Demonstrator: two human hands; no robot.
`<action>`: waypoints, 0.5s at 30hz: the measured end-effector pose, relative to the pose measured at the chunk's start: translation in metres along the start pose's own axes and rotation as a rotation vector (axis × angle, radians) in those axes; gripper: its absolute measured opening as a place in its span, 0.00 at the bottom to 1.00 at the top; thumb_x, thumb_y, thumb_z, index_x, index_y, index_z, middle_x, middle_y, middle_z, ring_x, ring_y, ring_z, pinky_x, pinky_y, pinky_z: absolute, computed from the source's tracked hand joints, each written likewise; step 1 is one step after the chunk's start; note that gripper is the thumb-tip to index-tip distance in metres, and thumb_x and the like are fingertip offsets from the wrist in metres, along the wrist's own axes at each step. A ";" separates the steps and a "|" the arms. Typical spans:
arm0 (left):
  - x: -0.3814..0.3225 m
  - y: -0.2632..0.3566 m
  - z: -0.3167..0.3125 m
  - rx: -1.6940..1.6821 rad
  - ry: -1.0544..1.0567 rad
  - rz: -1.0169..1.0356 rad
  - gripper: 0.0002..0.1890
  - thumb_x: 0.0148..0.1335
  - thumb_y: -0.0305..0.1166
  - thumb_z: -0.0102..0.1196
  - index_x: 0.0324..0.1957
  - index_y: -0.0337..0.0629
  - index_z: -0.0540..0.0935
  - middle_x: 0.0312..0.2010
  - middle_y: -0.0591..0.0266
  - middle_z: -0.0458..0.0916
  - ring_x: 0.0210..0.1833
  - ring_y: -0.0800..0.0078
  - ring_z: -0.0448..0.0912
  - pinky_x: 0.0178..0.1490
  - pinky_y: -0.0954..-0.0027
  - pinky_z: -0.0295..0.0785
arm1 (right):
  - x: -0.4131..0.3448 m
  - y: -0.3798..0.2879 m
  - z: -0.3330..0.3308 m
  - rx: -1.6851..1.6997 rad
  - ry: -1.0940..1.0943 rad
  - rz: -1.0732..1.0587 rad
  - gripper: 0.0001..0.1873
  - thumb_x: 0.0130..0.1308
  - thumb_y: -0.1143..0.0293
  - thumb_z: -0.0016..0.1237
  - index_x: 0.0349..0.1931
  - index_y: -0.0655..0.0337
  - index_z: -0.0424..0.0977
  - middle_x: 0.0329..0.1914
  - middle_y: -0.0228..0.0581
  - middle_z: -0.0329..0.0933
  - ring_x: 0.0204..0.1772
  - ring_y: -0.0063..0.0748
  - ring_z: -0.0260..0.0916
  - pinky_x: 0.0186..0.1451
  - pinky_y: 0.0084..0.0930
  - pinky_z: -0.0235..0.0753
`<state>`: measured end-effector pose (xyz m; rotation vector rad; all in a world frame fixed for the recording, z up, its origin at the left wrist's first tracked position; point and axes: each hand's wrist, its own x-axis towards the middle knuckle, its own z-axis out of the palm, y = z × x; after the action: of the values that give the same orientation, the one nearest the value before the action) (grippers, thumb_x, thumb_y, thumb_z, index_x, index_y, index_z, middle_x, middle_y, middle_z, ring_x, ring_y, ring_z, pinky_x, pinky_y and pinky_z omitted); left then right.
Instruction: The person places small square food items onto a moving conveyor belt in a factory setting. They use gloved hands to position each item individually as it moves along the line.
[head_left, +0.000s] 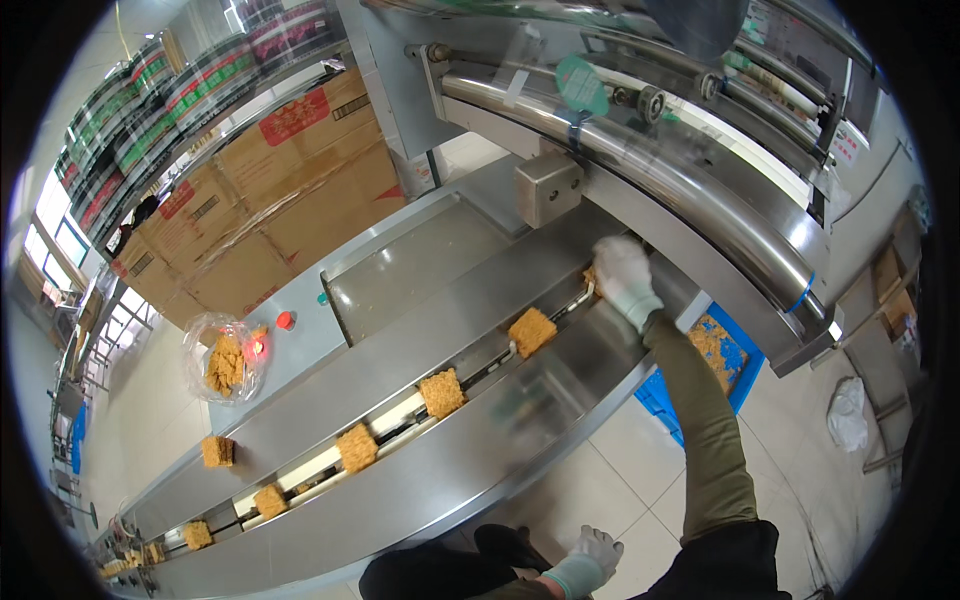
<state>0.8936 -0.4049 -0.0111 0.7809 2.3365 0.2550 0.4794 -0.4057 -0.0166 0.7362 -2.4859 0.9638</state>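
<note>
My right hand (624, 271), in a white glove with an olive sleeve behind it, is over the conveyor channel at the packaging machine. A golden-brown block of pressed food (590, 280) shows at its fingertips; blur and the glove hide whether it is gripped. My left hand (592, 556), gloved too, hangs low in front of my body, fingers slightly apart, with nothing visible in it. Along the slotted steel conveyor (420, 495), several similar blocks lie spaced out, among them a near one (532, 332) and a middle one (442, 393). Another block (218, 451) rests on the far steel ledge.
A steel roller (645, 161) and a metal box (550, 189) are above the conveyor's right end. Beyond the channel, a clear plastic bag (225, 364) of broken pieces sits beside a red cap (285, 320). A blue crate (746, 352) with crumbs stands below. Cardboard boxes (300, 202) are stacked behind.
</note>
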 end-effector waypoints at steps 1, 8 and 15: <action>0.001 0.001 0.003 0.005 -0.002 0.008 0.20 0.58 0.45 0.54 0.48 0.43 0.74 0.41 0.55 0.79 0.46 0.60 0.77 0.48 0.58 0.65 | -0.014 -0.020 0.003 0.111 0.001 -0.051 0.19 0.64 0.57 0.43 0.49 0.59 0.73 0.45 0.45 0.77 0.51 0.49 0.72 0.53 0.36 0.71; 0.004 -0.004 0.015 0.056 -0.049 0.006 0.21 0.59 0.47 0.53 0.48 0.45 0.75 0.40 0.56 0.79 0.45 0.61 0.78 0.47 0.61 0.67 | -0.034 -0.080 0.014 -0.333 -0.272 0.128 0.25 0.64 0.53 0.41 0.54 0.64 0.67 0.35 0.48 0.79 0.42 0.50 0.76 0.62 0.50 0.62; 0.004 -0.012 0.010 0.019 -0.069 -0.021 0.20 0.62 0.46 0.51 0.51 0.45 0.75 0.46 0.55 0.79 0.49 0.58 0.77 0.51 0.58 0.68 | -0.060 -0.128 0.022 -0.484 -0.219 -0.034 0.22 0.65 0.51 0.42 0.44 0.62 0.72 0.36 0.44 0.79 0.43 0.47 0.75 0.70 0.47 0.51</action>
<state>0.8922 -0.4129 -0.0255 0.7616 2.2845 0.1937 0.5991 -0.4814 0.0021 0.7443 -2.7240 0.2517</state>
